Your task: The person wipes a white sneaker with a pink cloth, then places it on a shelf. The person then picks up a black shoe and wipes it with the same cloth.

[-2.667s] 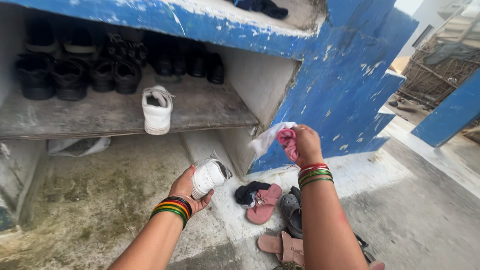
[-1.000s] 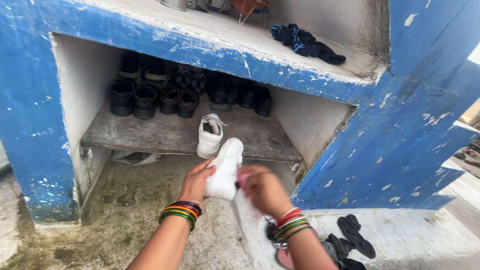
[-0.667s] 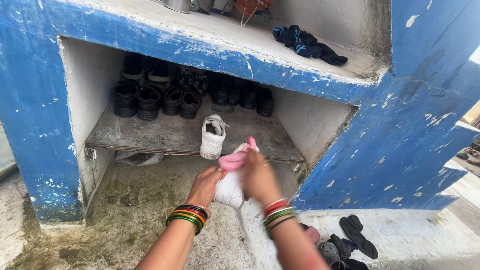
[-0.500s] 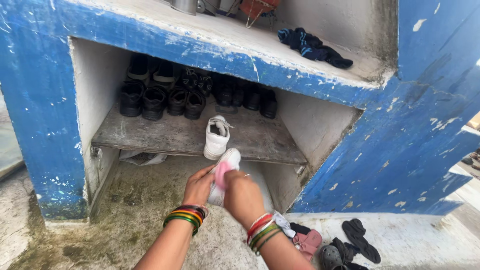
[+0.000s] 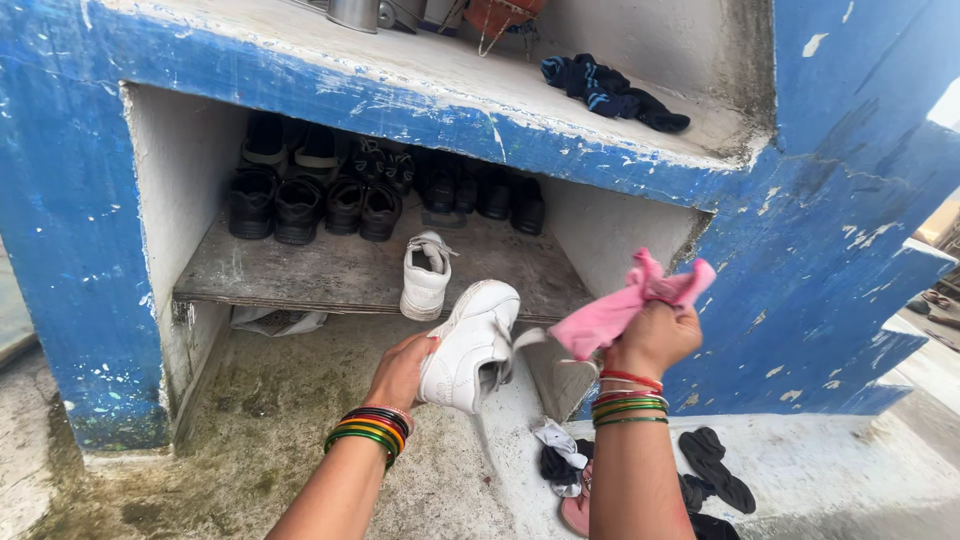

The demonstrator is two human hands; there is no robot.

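My left hand (image 5: 400,368) grips a white sneaker (image 5: 468,345) by its heel end, sole turned up and toe pointing toward the shelf. Its lace hangs loose. My right hand (image 5: 655,338) is raised to the right of the shoe and clutches a pink cloth (image 5: 625,305), clear of the sneaker. Both wrists carry several coloured bangles. A second white sneaker (image 5: 426,276) stands upright on the wooden shelf (image 5: 300,275) just beyond the held one.
Several black shoes (image 5: 320,195) line the back of the shelf inside a blue-painted concrete niche (image 5: 70,230). Dark socks (image 5: 615,92) lie on the ledge above. Sandals and slippers (image 5: 715,470) lie on the ground at lower right. A crumpled bag (image 5: 275,320) sits under the shelf.
My right hand with the pink cloth was rubbing against the sneaker; it has now pulled away to the right and up. The left hand still holds the shoe, tilted sole-up.
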